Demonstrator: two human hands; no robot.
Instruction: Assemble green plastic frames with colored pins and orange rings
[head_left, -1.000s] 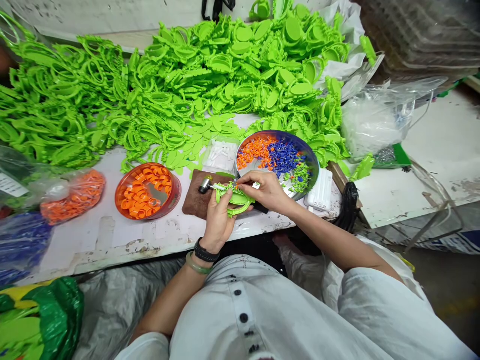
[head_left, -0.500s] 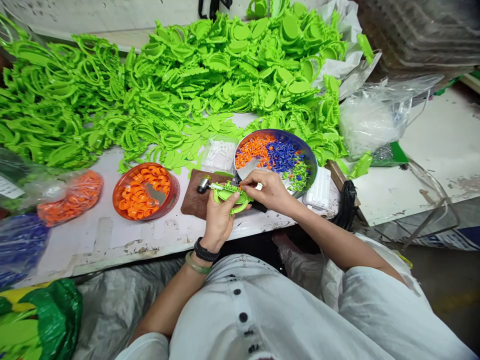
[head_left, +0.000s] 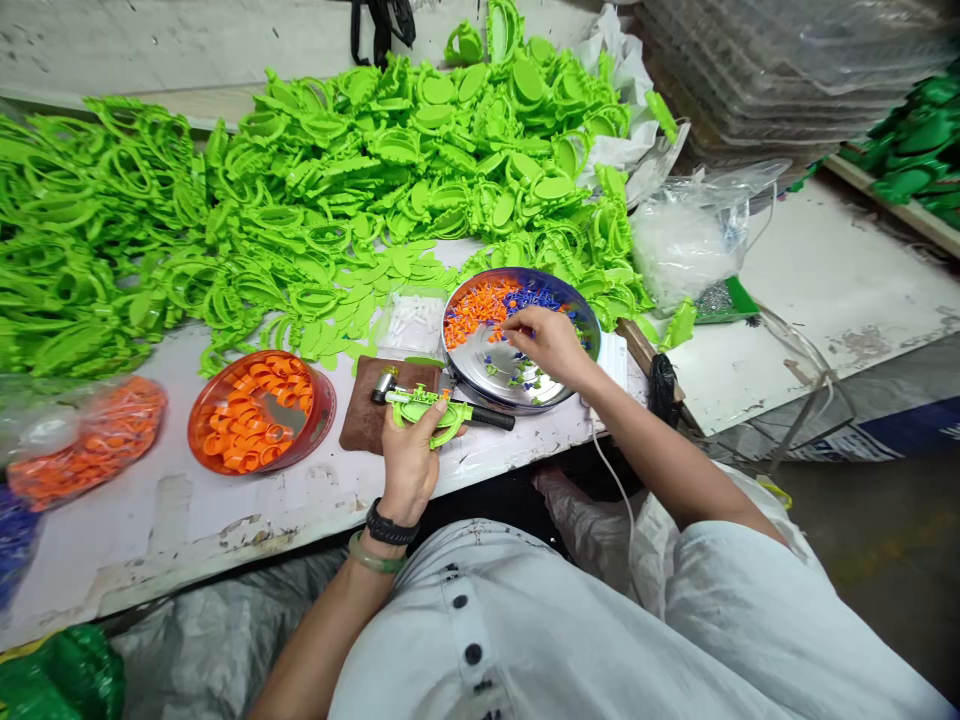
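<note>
The left hand [head_left: 409, 460] is gripping a green plastic piece [head_left: 439, 415], with the thumb pressing across its face and the fingers curling behind it. The piece is sitting in that grip just above a brown pad [head_left: 367, 425]. A small mallet [head_left: 384, 386] is lying along it, with the black handle reaching past the hand; I cannot tell whether the hand is gripping the mallet too. The piece is looking light and fairly stiff, though its thin ring may flex, so the broad middle is likely offering a steadier hold than the rim. Its smooth surface may slip slightly.

The right hand [head_left: 544, 345] is reaching over a steel tray [head_left: 480, 365], its fingers drawn into a pinch above orange pegs [head_left: 472, 312] and blue pegs [head_left: 544, 298]; whether they are holding a peg, I cannot tell. Green bits [head_left: 525, 375] are lying on the tray's bare floor.

Left of the pad, a red dish [head_left: 322, 410] is holding orange rings [head_left: 255, 420]. Beyond, a clear box of white pegs [head_left: 409, 325] is sitting near the tray, and a green heap [head_left: 390, 170] is spreading across the table [head_left: 187, 570].
</note>
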